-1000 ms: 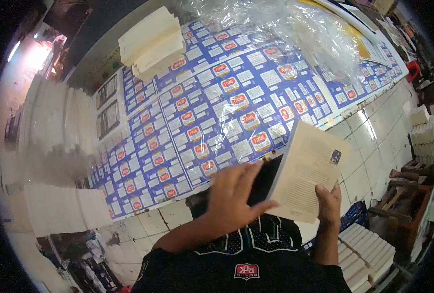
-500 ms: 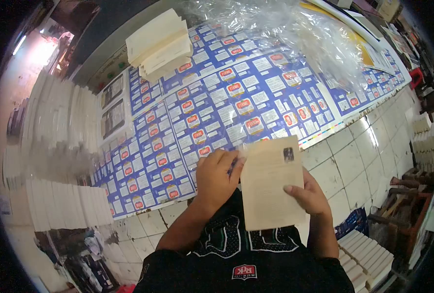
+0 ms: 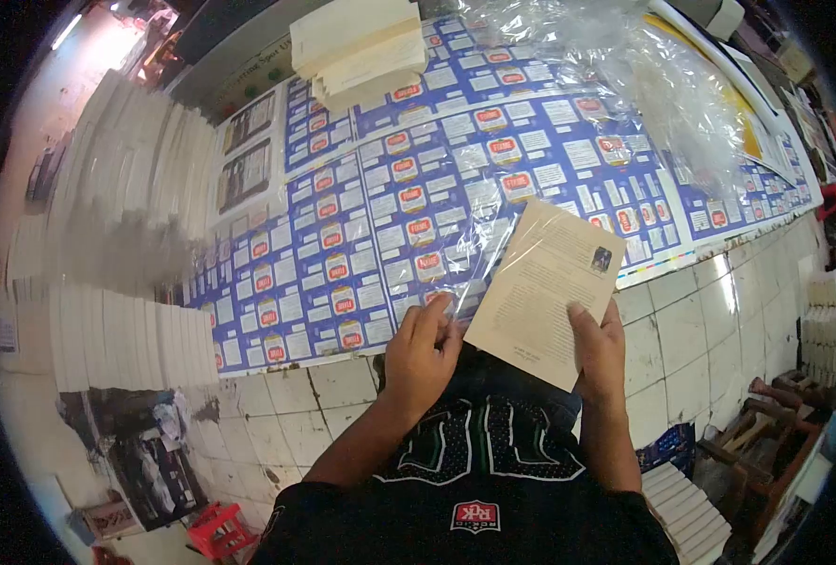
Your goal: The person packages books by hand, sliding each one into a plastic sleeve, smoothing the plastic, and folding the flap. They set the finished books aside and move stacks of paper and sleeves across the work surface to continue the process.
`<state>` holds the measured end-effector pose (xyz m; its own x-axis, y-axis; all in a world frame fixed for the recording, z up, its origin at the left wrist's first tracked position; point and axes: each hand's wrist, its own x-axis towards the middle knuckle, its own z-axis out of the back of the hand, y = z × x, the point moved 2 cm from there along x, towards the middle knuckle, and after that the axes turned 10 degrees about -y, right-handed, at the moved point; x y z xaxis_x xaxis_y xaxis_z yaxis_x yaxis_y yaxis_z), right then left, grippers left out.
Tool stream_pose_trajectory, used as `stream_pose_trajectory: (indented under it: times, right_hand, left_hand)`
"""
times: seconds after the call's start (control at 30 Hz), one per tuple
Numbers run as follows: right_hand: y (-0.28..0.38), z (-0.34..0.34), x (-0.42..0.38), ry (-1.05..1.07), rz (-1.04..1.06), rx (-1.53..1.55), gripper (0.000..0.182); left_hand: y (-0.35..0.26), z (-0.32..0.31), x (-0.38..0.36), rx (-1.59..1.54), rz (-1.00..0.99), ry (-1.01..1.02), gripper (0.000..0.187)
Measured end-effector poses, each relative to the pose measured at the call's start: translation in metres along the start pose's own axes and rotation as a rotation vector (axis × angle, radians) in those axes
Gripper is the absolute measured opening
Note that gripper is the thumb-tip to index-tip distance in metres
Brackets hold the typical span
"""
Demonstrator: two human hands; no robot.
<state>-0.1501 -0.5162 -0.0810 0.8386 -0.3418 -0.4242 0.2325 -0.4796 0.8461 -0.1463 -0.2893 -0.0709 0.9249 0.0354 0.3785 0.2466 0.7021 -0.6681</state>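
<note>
My right hand (image 3: 601, 350) grips a thin tan booklet (image 3: 548, 294) by its right edge, thumb on top. The booklet is tilted, with printed text and a small dark picture near its upper right corner. At the near edge of the table, my left hand (image 3: 425, 353) has its fingertips together on clear plastic film (image 3: 479, 250), left of the booklet. Blue printed sheets (image 3: 343, 268) with red and white labels cover the table beneath.
Tan booklets (image 3: 357, 47) are piled at the table's back. Tall stacks of white books (image 3: 121, 339) stand on the left. Crumpled clear plastic (image 3: 672, 94) lies at the back right. More books (image 3: 686, 513) and wooden furniture (image 3: 766, 443) are at the lower right.
The booklet has turned, its top now leaning right, and its text shows more clearly. My left hand has moved away from the booklet's edge. The camera view has shifted.
</note>
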Motion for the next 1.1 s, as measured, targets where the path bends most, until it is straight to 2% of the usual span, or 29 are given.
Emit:
stream_pose_trajectory:
  times: [0.13,0.27,0.33,0.43,0.7,0.77,0.8,0.87,0.93,1.0,1.1]
  right_hand:
    - [0.003,-0.004,-0.001,-0.036,-0.027,0.003,0.041]
    - [-0.003,-0.006,0.000,-0.053,-0.023,0.067,0.035]
    - [-0.009,-0.003,0.004,-0.050,0.030,-0.011,0.038]
    - [-0.011,-0.003,0.004,-0.079,0.047,-0.076,0.038]
    - [-0.015,-0.009,0.000,-0.111,0.072,-0.013,0.039]
    - [-0.019,-0.010,-0.001,-0.111,0.067,0.003,0.041]
    - [-0.022,-0.009,-0.001,-0.111,0.090,-0.015,0.041]
    - [-0.023,-0.008,-0.001,-0.116,0.113,-0.028,0.042]
    - [-0.022,-0.008,-0.003,-0.104,0.135,-0.109,0.043]
    - [-0.019,-0.010,-0.005,-0.116,0.109,-0.129,0.043]
    - [-0.016,-0.015,-0.006,-0.128,0.077,-0.111,0.043]
  left_hand:
    - [0.005,-0.003,-0.010,-0.150,-0.002,-0.056,0.039]
    - [0.005,-0.001,-0.018,-0.170,0.063,-0.001,0.043]
    - [0.008,-0.005,-0.021,-0.511,0.380,-0.033,0.046]
    - [0.007,-0.002,-0.020,-0.576,0.439,-0.001,0.055]
    - [0.005,0.004,-0.027,-0.363,0.215,-0.037,0.053]
    - [0.006,0.003,-0.031,-0.119,-0.064,-0.052,0.047]
    - [0.006,0.005,-0.030,-0.121,-0.061,-0.055,0.047]
    - [0.006,0.013,-0.022,-0.282,0.162,-0.187,0.041]
    - [0.002,0.015,-0.020,-0.221,0.135,-0.144,0.042]
    - [-0.002,0.010,-0.021,-0.116,-0.079,-0.090,0.044]
    - [0.003,0.011,-0.018,-0.100,-0.010,-0.103,0.044]
